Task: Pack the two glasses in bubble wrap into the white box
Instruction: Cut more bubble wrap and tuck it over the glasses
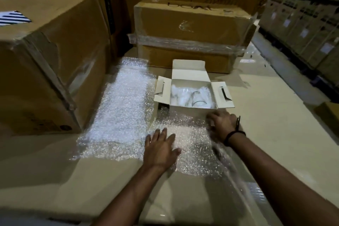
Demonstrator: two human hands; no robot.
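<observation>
Nearest, the left hand (161, 147) lies flat with fingers spread, pressing on the bubble wrap (121, 112) that covers the counter (275, 115). The right hand (222, 123), with a dark wristband (231, 135), sits farther out at the sheet's right edge. Its fingers are bent over the wrap, but blur hides whether they actually pinch it. Just beyond that hand, almost touching its knuckles, stands the white box (189, 111), open with its flaps spread and its long axis running left to right. Inside, a clear glass (198, 99) lies on its side among pale wrapping, and a second seems to lie to its left. The box is thus straight ahead of the hands, with the right one much nearer. A longer strip of wrap runs far along the box's left side. Brown cartons (190, 22) stand behind.
</observation>
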